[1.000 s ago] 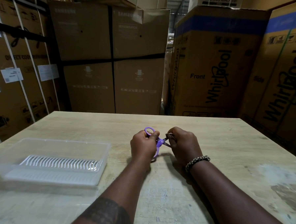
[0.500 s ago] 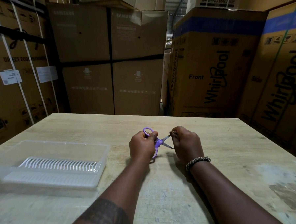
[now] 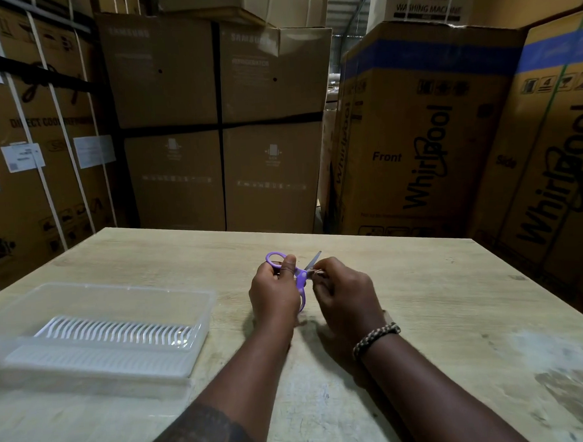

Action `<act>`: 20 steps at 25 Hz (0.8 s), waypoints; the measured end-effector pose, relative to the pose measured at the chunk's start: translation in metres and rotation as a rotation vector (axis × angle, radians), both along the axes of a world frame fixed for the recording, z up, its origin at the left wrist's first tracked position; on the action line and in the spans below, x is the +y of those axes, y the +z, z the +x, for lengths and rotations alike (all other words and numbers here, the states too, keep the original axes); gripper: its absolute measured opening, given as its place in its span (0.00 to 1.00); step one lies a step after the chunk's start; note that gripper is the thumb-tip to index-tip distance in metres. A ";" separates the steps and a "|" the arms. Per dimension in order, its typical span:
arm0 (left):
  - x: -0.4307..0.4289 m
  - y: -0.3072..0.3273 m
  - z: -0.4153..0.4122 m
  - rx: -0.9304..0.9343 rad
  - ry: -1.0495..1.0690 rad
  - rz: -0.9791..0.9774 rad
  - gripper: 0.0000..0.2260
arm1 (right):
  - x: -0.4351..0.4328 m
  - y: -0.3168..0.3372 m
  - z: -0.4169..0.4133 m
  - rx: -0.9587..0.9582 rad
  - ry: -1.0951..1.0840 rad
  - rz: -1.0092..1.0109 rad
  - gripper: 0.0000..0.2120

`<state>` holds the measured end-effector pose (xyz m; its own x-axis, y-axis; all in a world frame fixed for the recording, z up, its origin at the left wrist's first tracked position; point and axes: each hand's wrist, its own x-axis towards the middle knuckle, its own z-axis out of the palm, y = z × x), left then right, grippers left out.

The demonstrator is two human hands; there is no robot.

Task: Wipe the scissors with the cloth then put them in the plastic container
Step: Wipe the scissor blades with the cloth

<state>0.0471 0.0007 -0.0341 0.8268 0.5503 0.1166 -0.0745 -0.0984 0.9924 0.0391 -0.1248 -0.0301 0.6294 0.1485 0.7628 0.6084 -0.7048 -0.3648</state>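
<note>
We are clamping the purple-handled steel scissors (image 3: pixel 300 277) in our left hand (image 3: pixel 274 294), thumb across the handle, while our right hand (image 3: pixel 346 294) is pinching a scrap of pale cloth (image 3: pixel 316 272) against the blade. Wiping seems underway; next, we are carrying the scissors left into the clear plastic container (image 3: pixel 201 322).

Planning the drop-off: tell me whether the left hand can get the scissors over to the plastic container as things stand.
Probably yes: the left hand already holds the scissors, and bare table lies between it and the open plastic container.
</note>
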 end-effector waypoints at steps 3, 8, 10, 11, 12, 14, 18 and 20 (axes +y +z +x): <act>0.000 0.000 0.001 -0.006 0.024 0.021 0.17 | 0.011 -0.006 0.004 -0.023 -0.032 -0.163 0.05; 0.001 -0.001 -0.001 -0.009 0.064 -0.005 0.16 | 0.004 -0.013 0.010 0.021 -0.150 -0.194 0.07; 0.000 0.000 -0.002 -0.002 0.078 -0.004 0.16 | -0.002 -0.013 0.009 0.047 -0.184 -0.193 0.08; -0.002 0.001 -0.003 0.001 0.084 0.003 0.16 | -0.004 -0.012 0.008 0.028 -0.189 -0.183 0.07; -0.003 0.002 -0.003 0.002 0.084 0.015 0.16 | -0.005 -0.010 0.006 -0.008 -0.180 -0.169 0.06; -0.004 0.002 -0.003 0.003 0.066 0.040 0.16 | -0.001 -0.008 0.004 -0.078 -0.133 -0.158 0.05; -0.001 0.001 0.000 0.011 0.049 0.030 0.17 | 0.008 -0.009 0.005 -0.055 -0.103 -0.210 0.04; 0.001 0.000 0.000 0.021 0.055 0.020 0.18 | 0.006 -0.012 0.007 -0.018 -0.120 -0.212 0.05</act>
<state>0.0468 0.0021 -0.0339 0.7979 0.5924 0.1113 -0.0476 -0.1221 0.9914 0.0459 -0.1192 -0.0423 0.6389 0.2311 0.7337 0.5205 -0.8322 -0.1911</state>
